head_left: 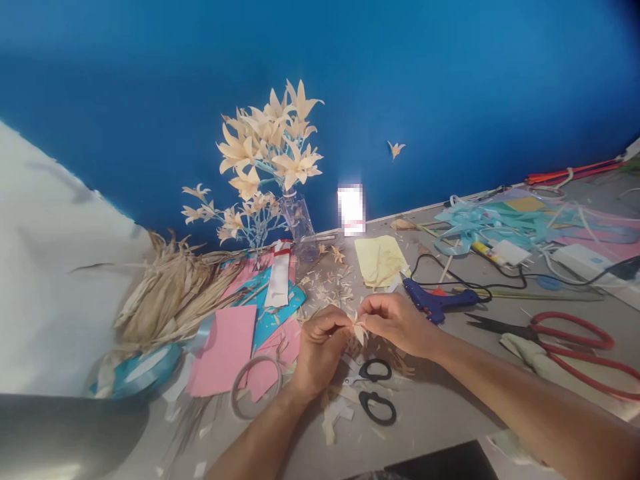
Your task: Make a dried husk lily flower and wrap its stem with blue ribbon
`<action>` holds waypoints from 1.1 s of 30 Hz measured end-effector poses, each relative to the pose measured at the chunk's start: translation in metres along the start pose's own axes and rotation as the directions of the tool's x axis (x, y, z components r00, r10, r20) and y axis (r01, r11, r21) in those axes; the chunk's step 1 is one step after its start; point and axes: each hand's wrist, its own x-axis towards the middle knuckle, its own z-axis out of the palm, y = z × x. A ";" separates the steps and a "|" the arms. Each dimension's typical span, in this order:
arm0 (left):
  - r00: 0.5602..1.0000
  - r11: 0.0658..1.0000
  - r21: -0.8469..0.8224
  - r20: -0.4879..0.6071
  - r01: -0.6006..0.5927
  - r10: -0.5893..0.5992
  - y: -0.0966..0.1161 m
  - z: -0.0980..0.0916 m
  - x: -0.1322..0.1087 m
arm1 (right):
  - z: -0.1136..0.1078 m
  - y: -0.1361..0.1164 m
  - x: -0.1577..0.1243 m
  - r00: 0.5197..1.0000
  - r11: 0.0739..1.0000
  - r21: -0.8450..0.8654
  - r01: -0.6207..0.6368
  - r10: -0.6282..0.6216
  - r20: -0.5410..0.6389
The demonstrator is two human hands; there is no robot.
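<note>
Between my two hands is a small cream husk flower (359, 331) with pointed petals. My left hand (324, 343) pinches it from the left, thumb and fingertips together. From the right, my right hand (393, 320) pinches a petal or the base; which part is hidden by the fingers. Just below the hands lie scissors with black handles (377, 408), their blades partly covered by scraps. A blue glue gun (440, 299) rests on its side to the right of my right hand. Behind, a clear bottle (300, 227) holds a bunch of finished cream flowers (273, 140) on blue stems.
Dried husks (165, 287), pink sheets (223, 350), a tape roll (257, 387) and blue ribbon (145, 370) lie at left. Red-handled scissors (570, 333), a power strip (585, 267) and light-blue strips (495, 223) are at right. A yellow sheet (381, 260) lies ahead, below a blue wall (450, 87).
</note>
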 end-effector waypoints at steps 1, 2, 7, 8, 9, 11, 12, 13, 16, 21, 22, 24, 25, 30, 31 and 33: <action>1.000 0.999 -0.044 0.007 0.030 -0.029 0.000 0.000 0.000 | 0.000 0.001 0.000 1.000 1.000 0.009 -0.007 0.007 0.012; 0.998 0.995 -0.085 0.017 0.057 -0.056 -0.001 0.001 0.000 | 0.000 0.001 -0.001 1.000 1.000 0.016 -0.010 0.009 0.026; 0.984 0.967 -0.187 0.083 0.173 -0.160 -0.002 0.001 0.000 | -0.001 0.003 -0.002 0.997 0.998 0.070 0.000 -0.006 0.081; 0.979 0.961 -0.196 0.094 0.196 -0.180 -0.003 0.001 -0.001 | -0.001 0.003 -0.002 0.996 0.996 0.091 -0.016 0.008 0.091; 0.975 0.955 -0.205 0.101 0.214 -0.197 -0.004 0.001 -0.001 | -0.002 0.004 -0.002 0.995 0.993 0.112 -0.033 0.022 0.098; 0.971 0.947 -0.222 0.103 0.233 -0.215 -0.006 0.002 -0.002 | -0.002 0.005 -0.001 0.993 0.989 0.135 -0.054 0.040 0.109; 0.970 0.946 -0.223 0.104 0.236 -0.218 -0.007 0.002 -0.002 | -0.002 0.006 0.000 0.993 0.988 0.142 -0.057 0.041 0.111; 0.970 0.946 -0.223 0.105 0.237 -0.218 -0.008 0.002 -0.002 | -0.002 0.007 0.001 0.993 0.987 0.152 -0.059 0.042 0.114; 0.967 0.940 -0.234 0.113 0.250 -0.229 -0.011 0.001 -0.003 | 0.001 0.008 0.002 0.988 0.973 0.205 -0.101 0.073 0.137; 0.954 0.911 -0.289 0.150 0.294 -0.261 -0.016 -0.002 -0.004 | 0.005 -0.001 -0.003 0.991 0.971 0.235 -0.054 0.023 0.134; 0.952 0.905 -0.302 0.157 0.300 -0.263 -0.016 -0.003 -0.005 | 0.005 -0.002 -0.005 0.989 0.968 0.251 -0.029 -0.008 0.145; 0.946 0.897 -0.309 0.168 0.317 -0.276 -0.017 -0.003 -0.005 | 0.004 -0.004 -0.006 0.986 0.961 0.276 -0.009 -0.038 0.163; 0.942 0.894 -0.304 0.171 0.329 -0.289 -0.016 -0.003 -0.005 | 0.004 -0.004 -0.006 0.988 0.962 0.271 -0.014 -0.030 0.154; 0.917 0.869 -0.292 0.142 0.399 -0.373 -0.007 0.001 0.001 | 0.001 0.002 0.002 0.993 0.950 0.292 -0.110 0.091 0.077; 0.913 0.869 -0.280 0.131 0.408 -0.386 -0.004 0.002 0.002 | 0.001 0.003 0.003 0.993 0.942 0.316 -0.110 0.091 0.075; 0.910 0.874 -0.252 0.121 0.416 -0.398 0.000 0.003 0.003 | -0.001 0.003 0.005 0.995 0.936 0.342 -0.088 0.068 0.068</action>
